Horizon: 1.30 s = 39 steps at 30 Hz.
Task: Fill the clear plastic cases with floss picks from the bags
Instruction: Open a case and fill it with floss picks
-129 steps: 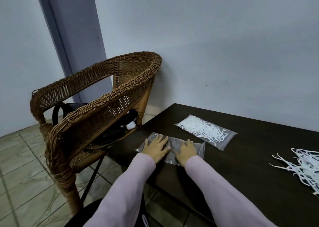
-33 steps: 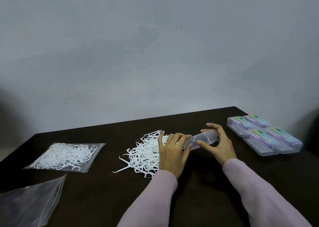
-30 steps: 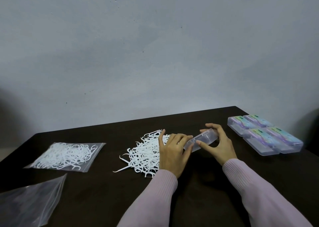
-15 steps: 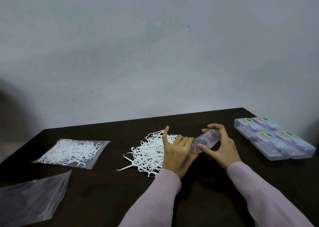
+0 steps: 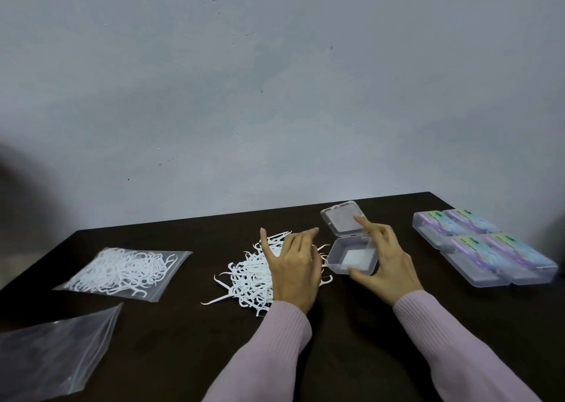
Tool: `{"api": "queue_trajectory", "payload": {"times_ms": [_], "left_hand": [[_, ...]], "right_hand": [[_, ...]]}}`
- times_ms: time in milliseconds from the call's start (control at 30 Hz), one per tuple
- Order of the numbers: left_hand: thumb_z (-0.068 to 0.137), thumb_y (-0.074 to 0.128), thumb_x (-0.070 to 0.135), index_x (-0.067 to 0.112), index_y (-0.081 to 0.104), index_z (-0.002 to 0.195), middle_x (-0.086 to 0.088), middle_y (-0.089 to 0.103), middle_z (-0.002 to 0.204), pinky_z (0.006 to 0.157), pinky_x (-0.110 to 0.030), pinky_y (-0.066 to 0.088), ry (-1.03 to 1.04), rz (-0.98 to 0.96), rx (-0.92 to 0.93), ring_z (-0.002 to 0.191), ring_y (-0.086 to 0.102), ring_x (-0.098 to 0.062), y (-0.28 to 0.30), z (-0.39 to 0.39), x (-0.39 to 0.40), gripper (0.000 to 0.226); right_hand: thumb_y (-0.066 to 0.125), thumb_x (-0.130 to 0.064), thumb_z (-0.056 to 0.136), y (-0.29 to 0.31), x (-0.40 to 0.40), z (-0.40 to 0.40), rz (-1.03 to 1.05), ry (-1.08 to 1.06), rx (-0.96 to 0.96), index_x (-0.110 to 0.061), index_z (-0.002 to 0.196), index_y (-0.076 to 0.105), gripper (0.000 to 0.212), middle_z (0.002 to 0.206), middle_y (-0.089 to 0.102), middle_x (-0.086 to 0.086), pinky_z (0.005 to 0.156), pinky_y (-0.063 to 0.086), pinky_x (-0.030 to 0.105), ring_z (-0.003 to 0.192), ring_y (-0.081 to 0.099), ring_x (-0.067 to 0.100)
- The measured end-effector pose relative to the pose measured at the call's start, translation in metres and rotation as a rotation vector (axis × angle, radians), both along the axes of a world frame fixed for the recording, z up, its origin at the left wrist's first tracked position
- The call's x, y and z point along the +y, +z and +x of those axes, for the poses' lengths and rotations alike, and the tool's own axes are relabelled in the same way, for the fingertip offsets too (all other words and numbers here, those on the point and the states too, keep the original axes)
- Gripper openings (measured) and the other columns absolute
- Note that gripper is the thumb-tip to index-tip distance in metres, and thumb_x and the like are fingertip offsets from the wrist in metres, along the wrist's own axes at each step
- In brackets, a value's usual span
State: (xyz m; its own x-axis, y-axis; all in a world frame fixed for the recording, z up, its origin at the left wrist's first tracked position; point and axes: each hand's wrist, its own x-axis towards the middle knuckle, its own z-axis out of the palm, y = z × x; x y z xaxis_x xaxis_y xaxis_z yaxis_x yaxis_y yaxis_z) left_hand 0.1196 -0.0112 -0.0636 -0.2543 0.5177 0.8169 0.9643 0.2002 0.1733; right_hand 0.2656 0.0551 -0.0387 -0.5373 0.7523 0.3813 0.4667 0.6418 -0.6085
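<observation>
— Two hands at mid-frame: where's the open case [image 5: 351, 259]?

— Just right of the loose floss picks [image 5: 249, 275] on the table [image 5: 351, 340]. The right hand [image 5: 386, 264] pinches its base, forefinger on the raised lid.

— And the left hand [image 5: 295, 268]?

— Fingers spread, holding nothing, resting on the pile.

— Handling?

— Picks look light, stiff, tangle-prone; pinch a few by the handles. The case seems thin and slippery, so steady its walls.

Plain room, kind unclear: bare grey-blue wall [image 5: 275, 96] stood behind dark wooden table [image 5: 351, 340]. Hand-packing setup showed in loose floss picks [image 5: 247, 276], zip bags [image 5: 122, 268] left, stacked plastic cases [image 5: 486, 245] right.
</observation>
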Motion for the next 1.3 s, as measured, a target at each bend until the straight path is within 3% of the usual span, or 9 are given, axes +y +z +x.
{"api": "queue_trajectory", "payload": {"times_ms": [167,467,600,700,867,967,1067,1200,1300], "left_hand": [[0.068,0.077,0.01,0.022,0.066,0.104,0.013,0.068,0.094,0.11,-0.052,0.008,0.01,-0.018,-0.036,0.091,0.065,-0.009,0.0,-0.001,-0.002,0.041],[0.063,0.08,0.008,0.024,0.066,0.1,0.015,0.068,0.093,0.11,-0.052,0.01,0.028,-0.032,-0.062,0.09,0.064,-0.006,-0.001,-0.002,-0.005,0.042],[0.066,0.078,0.007,0.024,0.066,0.099,0.014,0.068,0.092,0.107,-0.058,0.019,0.064,-0.041,-0.103,0.09,0.065,-0.008,0.003,-0.005,-0.01,0.039],[0.074,0.071,0.005,0.023,0.065,0.103,0.013,0.067,0.097,0.111,-0.053,0.008,0.069,-0.051,-0.17,0.095,0.062,-0.01,0.005,-0.009,-0.016,0.034],[0.087,0.058,0.009,0.023,0.061,0.112,0.012,0.063,0.11,0.115,-0.037,-0.006,0.038,-0.144,-0.285,0.109,0.053,-0.007,0.009,-0.015,-0.035,0.029],[0.09,0.054,0.008,0.023,0.06,0.112,0.011,0.06,0.109,0.114,-0.03,0.016,-0.036,-0.184,-0.332,0.11,0.051,-0.008,0.009,-0.027,-0.05,0.027],[0.091,0.053,0.005,0.022,0.061,0.107,0.013,0.053,0.101,0.097,-0.023,0.039,-0.099,-0.222,-0.404,0.104,0.052,-0.006,0.009,-0.041,-0.067,0.025],[0.088,0.058,0.011,0.027,0.06,0.094,0.011,0.057,0.094,0.087,-0.026,0.047,-0.059,-0.318,-0.353,0.091,0.054,-0.005,0.004,-0.065,-0.088,0.017],[0.086,0.063,0.023,0.03,0.059,0.103,0.014,0.053,0.103,0.092,-0.021,0.041,-0.073,-0.384,-0.403,0.098,0.05,0.0,0.002,-0.08,-0.1,0.019]], "right_hand": [[0.076,-0.03,0.071,-0.006,0.009,-0.002,-0.091,-0.171,-0.121,-0.027,0.146,0.003,0.105,0.14,0.028,0.005,0.107,0.033,0.035,0.129,0.034,0.021],[0.078,-0.031,0.069,-0.015,0.016,-0.002,-0.278,-0.291,-0.042,-0.025,0.139,0.024,0.088,0.141,0.024,0.007,0.105,0.035,0.04,0.132,0.031,0.025],[0.067,-0.055,0.072,-0.009,0.009,0.001,-0.106,-0.441,-0.194,-0.029,0.128,0.036,0.069,0.138,0.02,0.009,0.105,0.032,0.039,0.132,0.024,0.027],[0.059,-0.056,0.078,-0.005,0.001,-0.001,0.061,-0.481,-0.198,-0.027,0.116,0.043,0.05,0.129,0.027,0.007,0.1,0.034,0.033,0.124,0.028,0.023],[0.061,-0.043,0.082,-0.002,-0.014,-0.01,0.149,-0.276,-0.217,-0.022,0.112,0.047,0.039,0.123,0.034,0.003,0.097,0.038,0.026,0.115,0.037,0.017],[0.06,-0.034,0.084,-0.006,-0.023,-0.016,0.212,-0.123,-0.201,-0.022,0.109,0.048,0.03,0.119,0.035,-0.001,0.098,0.039,0.026,0.113,0.04,0.013],[0.059,-0.024,0.085,-0.01,-0.031,-0.027,0.23,0.045,-0.182,-0.022,0.106,0.048,0.024,0.117,0.038,-0.005,0.098,0.04,0.024,0.11,0.043,0.009],[0.058,-0.025,0.086,-0.013,-0.038,-0.05,0.243,0.198,-0.254,-0.024,0.121,0.043,0.038,0.129,0.04,-0.005,0.101,0.035,0.021,0.118,0.041,0.009],[0.055,-0.032,0.087,-0.014,-0.04,-0.065,0.228,0.235,-0.353,-0.02,0.14,0.029,0.059,0.145,0.031,-0.001,0.11,0.024,0.025,0.132,0.03,0.012]]}}
